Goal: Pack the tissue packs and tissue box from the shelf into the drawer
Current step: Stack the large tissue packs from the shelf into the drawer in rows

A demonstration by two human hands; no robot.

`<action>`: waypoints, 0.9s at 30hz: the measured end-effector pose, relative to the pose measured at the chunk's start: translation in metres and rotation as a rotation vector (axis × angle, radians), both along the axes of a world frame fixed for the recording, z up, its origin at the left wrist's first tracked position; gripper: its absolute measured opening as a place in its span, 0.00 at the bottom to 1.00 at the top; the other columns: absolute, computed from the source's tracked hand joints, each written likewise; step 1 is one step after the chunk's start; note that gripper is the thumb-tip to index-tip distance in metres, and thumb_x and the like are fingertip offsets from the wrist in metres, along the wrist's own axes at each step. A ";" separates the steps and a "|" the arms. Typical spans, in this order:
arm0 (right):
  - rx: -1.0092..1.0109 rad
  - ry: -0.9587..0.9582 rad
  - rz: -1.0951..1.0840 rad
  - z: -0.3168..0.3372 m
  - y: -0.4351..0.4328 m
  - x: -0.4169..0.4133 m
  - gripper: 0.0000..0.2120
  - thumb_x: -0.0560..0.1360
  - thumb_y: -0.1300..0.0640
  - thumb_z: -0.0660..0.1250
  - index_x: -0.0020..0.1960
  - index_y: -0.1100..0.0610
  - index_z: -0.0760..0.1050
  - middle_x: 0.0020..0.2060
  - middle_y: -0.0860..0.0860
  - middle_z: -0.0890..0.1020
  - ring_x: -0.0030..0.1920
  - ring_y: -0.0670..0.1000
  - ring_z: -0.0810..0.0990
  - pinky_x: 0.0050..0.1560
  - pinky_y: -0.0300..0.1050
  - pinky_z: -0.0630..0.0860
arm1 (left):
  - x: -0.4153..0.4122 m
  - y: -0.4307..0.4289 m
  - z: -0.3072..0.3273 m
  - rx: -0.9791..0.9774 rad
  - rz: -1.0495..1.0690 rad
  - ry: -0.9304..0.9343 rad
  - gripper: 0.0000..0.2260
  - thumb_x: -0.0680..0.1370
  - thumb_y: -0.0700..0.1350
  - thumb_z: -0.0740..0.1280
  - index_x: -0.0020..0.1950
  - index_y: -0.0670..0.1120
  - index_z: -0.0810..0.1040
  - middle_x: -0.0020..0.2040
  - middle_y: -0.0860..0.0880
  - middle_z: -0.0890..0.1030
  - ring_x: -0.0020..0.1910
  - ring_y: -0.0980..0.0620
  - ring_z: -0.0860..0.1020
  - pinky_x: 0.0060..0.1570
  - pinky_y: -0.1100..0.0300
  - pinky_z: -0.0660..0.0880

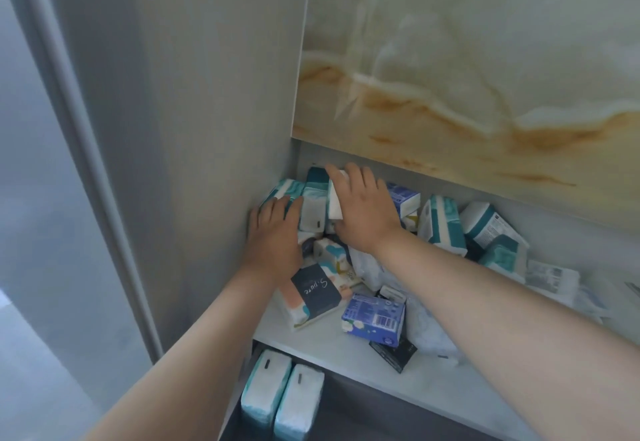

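Teal-and-white packs [266,392] are already standing side by side in the drawer [353,416], nearest the camera. Above them, a blue pack [374,316] is lying loose on the white shelf [329,354]. Farther in, the left hand [275,232], fingers straight, is resting on a teal pack [282,187] in the corner, while the right hand [363,205] is curling round a white pack [335,201]. Lifting it straight up while the left hand is steadying its neighbours seems wisest.
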State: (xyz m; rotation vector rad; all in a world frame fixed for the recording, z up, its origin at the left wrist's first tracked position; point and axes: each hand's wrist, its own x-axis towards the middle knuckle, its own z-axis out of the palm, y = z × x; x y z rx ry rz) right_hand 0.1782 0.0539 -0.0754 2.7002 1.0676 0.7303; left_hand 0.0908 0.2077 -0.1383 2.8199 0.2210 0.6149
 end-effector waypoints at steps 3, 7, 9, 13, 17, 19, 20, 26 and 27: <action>0.172 0.039 0.134 0.010 -0.019 -0.028 0.47 0.64 0.50 0.72 0.77 0.56 0.56 0.66 0.60 0.67 0.63 0.63 0.68 0.58 0.57 0.72 | -0.014 -0.019 0.011 -0.305 -0.125 -0.136 0.41 0.72 0.46 0.72 0.80 0.46 0.53 0.77 0.46 0.60 0.75 0.45 0.56 0.74 0.49 0.57; 0.328 0.129 0.195 0.016 -0.043 -0.074 0.45 0.64 0.48 0.71 0.77 0.57 0.59 0.66 0.58 0.67 0.65 0.61 0.67 0.62 0.56 0.71 | -0.040 -0.035 0.026 -0.461 -0.246 -0.132 0.45 0.72 0.41 0.74 0.80 0.50 0.48 0.79 0.50 0.56 0.77 0.52 0.53 0.74 0.59 0.53; 0.380 0.200 0.222 0.017 -0.052 -0.096 0.45 0.65 0.49 0.71 0.78 0.55 0.58 0.66 0.56 0.67 0.67 0.59 0.66 0.62 0.54 0.71 | -0.057 -0.040 0.035 -0.483 -0.301 -0.121 0.44 0.72 0.42 0.74 0.80 0.50 0.50 0.78 0.49 0.57 0.76 0.52 0.54 0.70 0.62 0.53; 0.443 0.365 0.292 0.007 -0.067 -0.132 0.45 0.66 0.50 0.72 0.78 0.55 0.57 0.68 0.53 0.65 0.69 0.56 0.66 0.64 0.52 0.71 | -0.090 -0.049 0.051 -0.535 -0.456 -0.059 0.42 0.66 0.41 0.77 0.76 0.52 0.61 0.71 0.49 0.69 0.70 0.50 0.66 0.70 0.56 0.63; 0.469 0.533 0.257 -0.011 -0.078 -0.164 0.45 0.66 0.47 0.73 0.78 0.55 0.59 0.70 0.52 0.63 0.71 0.55 0.66 0.68 0.50 0.69 | -0.120 -0.049 0.043 -0.606 -0.448 0.185 0.45 0.60 0.46 0.82 0.73 0.54 0.64 0.64 0.56 0.75 0.62 0.56 0.75 0.63 0.58 0.73; 0.398 0.616 0.215 -0.019 -0.083 -0.179 0.47 0.66 0.44 0.73 0.79 0.51 0.55 0.72 0.50 0.62 0.72 0.55 0.66 0.69 0.52 0.68 | -0.137 -0.051 0.035 -0.553 -0.390 0.310 0.48 0.59 0.49 0.83 0.74 0.54 0.61 0.65 0.57 0.74 0.62 0.56 0.74 0.61 0.59 0.72; 0.356 0.641 0.189 -0.022 -0.085 -0.186 0.47 0.67 0.42 0.72 0.79 0.48 0.53 0.73 0.49 0.62 0.72 0.54 0.66 0.68 0.53 0.69 | -0.144 -0.052 0.029 -0.529 -0.373 0.364 0.49 0.60 0.50 0.82 0.75 0.55 0.61 0.65 0.57 0.73 0.61 0.55 0.74 0.61 0.59 0.72; 0.210 0.691 0.065 -0.042 -0.100 -0.218 0.39 0.67 0.36 0.71 0.71 0.44 0.58 0.69 0.43 0.67 0.62 0.53 0.76 0.56 0.47 0.73 | -0.175 -0.063 0.002 -0.494 -0.398 0.612 0.46 0.65 0.49 0.81 0.76 0.56 0.58 0.66 0.57 0.73 0.59 0.58 0.73 0.60 0.64 0.70; 0.209 0.730 0.056 -0.047 -0.103 -0.219 0.37 0.67 0.37 0.71 0.70 0.44 0.59 0.67 0.44 0.68 0.61 0.52 0.75 0.55 0.47 0.73 | -0.178 -0.063 -0.002 -0.477 -0.402 0.655 0.45 0.65 0.49 0.81 0.76 0.57 0.59 0.66 0.57 0.73 0.61 0.58 0.73 0.63 0.62 0.70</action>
